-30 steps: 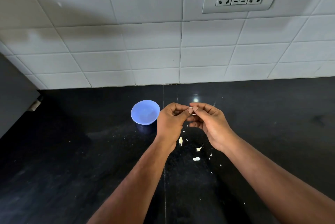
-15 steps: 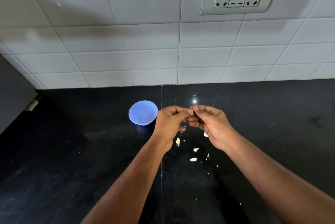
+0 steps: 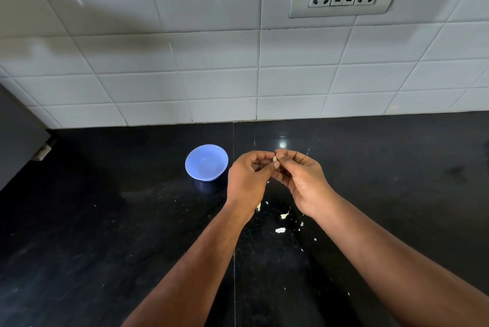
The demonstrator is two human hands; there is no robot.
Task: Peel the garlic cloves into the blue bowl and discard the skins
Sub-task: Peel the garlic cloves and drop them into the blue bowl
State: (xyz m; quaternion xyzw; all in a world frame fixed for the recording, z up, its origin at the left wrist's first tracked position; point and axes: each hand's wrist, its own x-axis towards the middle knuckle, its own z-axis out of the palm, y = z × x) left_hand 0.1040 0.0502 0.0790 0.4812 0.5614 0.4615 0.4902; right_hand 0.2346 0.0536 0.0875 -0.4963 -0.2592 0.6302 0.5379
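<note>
Now the left hand [image 3: 248, 177] and right hand [image 3: 304, 181], both pinching the garlic clove [image 3: 275, 158] just right of the blue bowl [image 3: 206, 162], have bared its pale tip, with fresh skins [image 3: 280, 230] littering the tabletop [image 3: 105, 234], so peeling seems nearly finished.

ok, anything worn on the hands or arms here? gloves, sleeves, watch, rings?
Nothing worn that shows. Both the left hand and the right hand are bare: no gloves, and no rings on the fingers in view. Both forearms are bare all the way to the bottom edge of the frame, with no sleeve cuff, watch or band at either wrist. No markings, tape or sensors show on them either.
</note>
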